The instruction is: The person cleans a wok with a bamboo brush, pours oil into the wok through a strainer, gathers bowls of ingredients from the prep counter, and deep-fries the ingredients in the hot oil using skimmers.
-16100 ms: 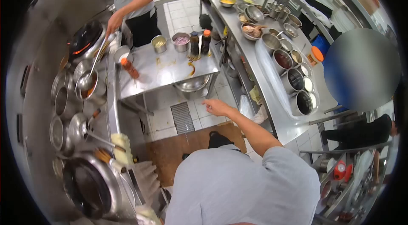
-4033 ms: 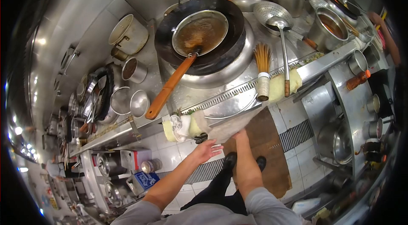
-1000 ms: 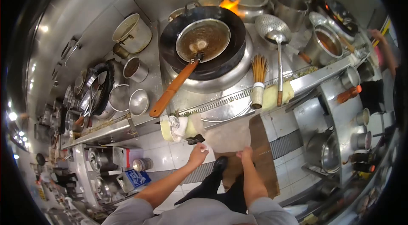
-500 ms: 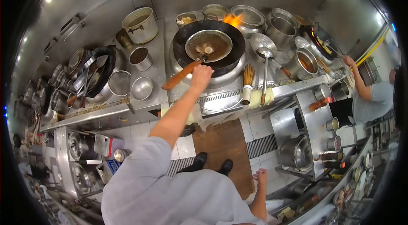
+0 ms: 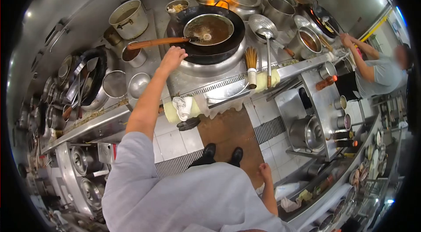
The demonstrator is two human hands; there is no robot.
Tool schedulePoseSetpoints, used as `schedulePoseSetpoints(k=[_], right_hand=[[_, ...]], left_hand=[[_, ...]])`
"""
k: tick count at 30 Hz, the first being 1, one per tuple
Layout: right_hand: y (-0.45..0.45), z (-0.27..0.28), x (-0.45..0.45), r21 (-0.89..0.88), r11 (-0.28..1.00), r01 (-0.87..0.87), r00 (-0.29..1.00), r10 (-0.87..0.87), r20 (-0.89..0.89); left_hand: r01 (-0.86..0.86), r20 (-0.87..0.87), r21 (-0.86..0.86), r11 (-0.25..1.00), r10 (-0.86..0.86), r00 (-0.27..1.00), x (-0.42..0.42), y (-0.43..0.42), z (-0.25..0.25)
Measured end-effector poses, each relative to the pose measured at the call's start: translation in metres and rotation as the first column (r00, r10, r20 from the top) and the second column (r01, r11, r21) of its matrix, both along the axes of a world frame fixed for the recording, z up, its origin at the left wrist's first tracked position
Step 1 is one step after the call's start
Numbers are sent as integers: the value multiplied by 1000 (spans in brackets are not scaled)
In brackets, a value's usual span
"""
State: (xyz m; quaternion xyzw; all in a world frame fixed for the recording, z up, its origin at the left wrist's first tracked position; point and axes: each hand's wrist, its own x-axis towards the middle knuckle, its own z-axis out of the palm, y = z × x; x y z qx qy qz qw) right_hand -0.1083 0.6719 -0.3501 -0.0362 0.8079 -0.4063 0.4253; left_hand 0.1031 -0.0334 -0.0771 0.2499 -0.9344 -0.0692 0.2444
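My left hand is at the lower left edge of the black wok, just below the wooden handle of a round strainer. Its fingers are curled together; what they grip, if anything, is hidden. The strainer sits inside the wok in brown liquid, with a small pale piece near its middle. The handle points left, over a small metal pot. My right hand hangs low by my right side, fingers curled, with nothing visible in it.
Flame shows behind the wok. A bamboo brush, a ladle and a perforated skimmer lie to its right. A co-worker stands at another wok, far right. A tall pot stands back left.
The strainer handle has swung from lower left to nearly level. My left hand, over the wok's front half a second ago, is now further left. Both hands have left the cloth they were at one second ago.
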Motion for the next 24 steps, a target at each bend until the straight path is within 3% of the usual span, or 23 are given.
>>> schedulePoseSetpoints(k=[2, 5, 10, 12, 14, 15, 16, 17, 18, 19, 20, 22, 23, 24], right_hand=[[3, 6, 1, -9, 997, -73, 990, 71, -122], [8, 11, 3, -24, 997, 77, 997, -77, 9], [9, 20, 14, 34, 997, 67, 998, -68, 10], [17, 17, 15, 28, 996, 81, 997, -81, 6], [41, -8, 12, -26, 1000, 10, 986, -14, -166], [51, -16, 10, 30, 997, -72, 962, 77, -263], [65, -17, 10, 100, 990, -98, 926, 128, -354], [80, -18, 17, 129, 989, -76, 914, 121, -387], [91, -10, 22, 162, 987, -11, 903, 80, -423], [90, 33, 25, 291, 956, -30, 853, 176, -491], [92, 71, 33, 260, 959, 116, 920, -6, -391], [120, 74, 41, 278, 940, 200, 860, -32, -509], [131, 77, 51, 261, 921, 288, 849, -120, -514], [140, 82, 54, 243, 901, 360, 839, -199, -506]], left_hand=[[25, 7, 32, 999, -25, 1000, 7, -5, 3], [10, 23, 50, 999, -11, 1000, 9, -11, 5], [57, 32, 20, 998, -58, 998, 6, -10, 0], [-3, 70, 42, 999, 0, 998, 4, -12, -3], [22, -30, -78, 997, -24, 999, 5, -28, -24], [-15, 35, 35, 999, 14, 999, 6, -17, -5], [-9, -109, -106, 994, -3, 994, 9, -19, -19], [-82, 41, 198, 977, 75, 996, 1, 15, 24], [-64, -101, 415, 908, 115, 988, -15, 74, 65], [42, -209, 101, 994, -20, 978, -23, 77, 50], [76, -339, 18, 997, -66, 939, -26, 93, 40], [-113, -382, -167, 980, 42, 923, -32, 107, -16], [-129, -401, -172, 977, 50, 915, -43, 117, -57], [-52, -490, 59, 997, 75, 868, -70, 157, -89]])
